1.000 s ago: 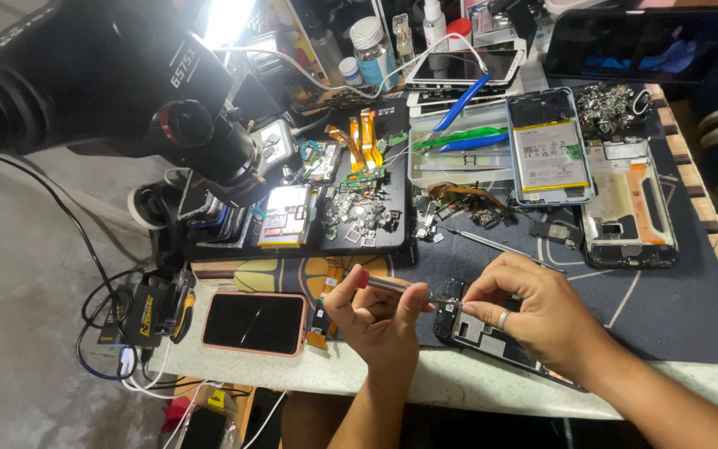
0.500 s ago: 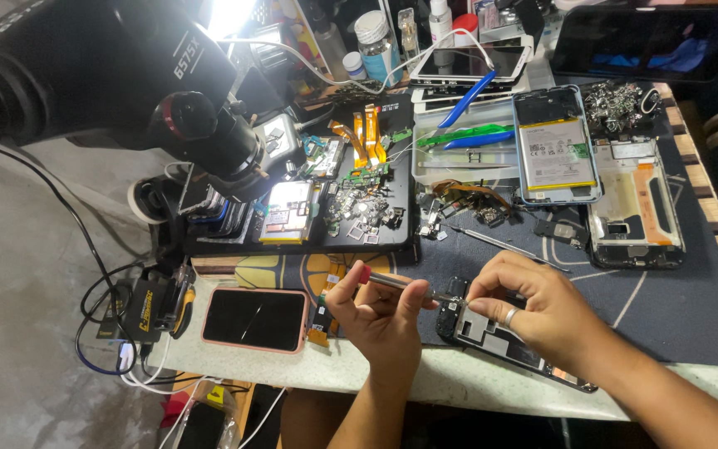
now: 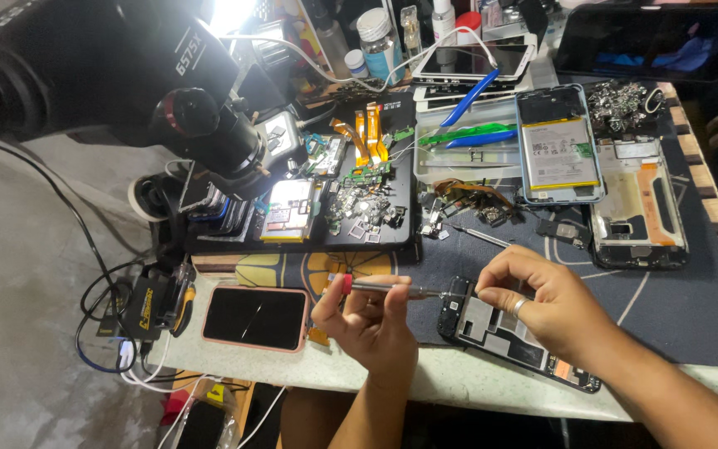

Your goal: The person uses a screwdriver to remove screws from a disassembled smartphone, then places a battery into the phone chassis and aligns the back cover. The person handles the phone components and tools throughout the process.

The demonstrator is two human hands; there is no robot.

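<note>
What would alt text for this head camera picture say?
A left hand holds a small screwdriver against an opened phone that the right hand steadies on a cluttered repair mat. A pink-cased phone lies to the left.

Pale workbench (image 3: 459,384) carries a dark blue mat (image 3: 675,316), pink-cased phone (image 3: 255,318), black parts tray (image 3: 351,199), opened phone (image 3: 508,333).

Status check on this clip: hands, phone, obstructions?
Left hand grips screwdriver, tip at opened phone. Right hand steadies phone. Pink-cased phone beside, not obstructing.
</note>
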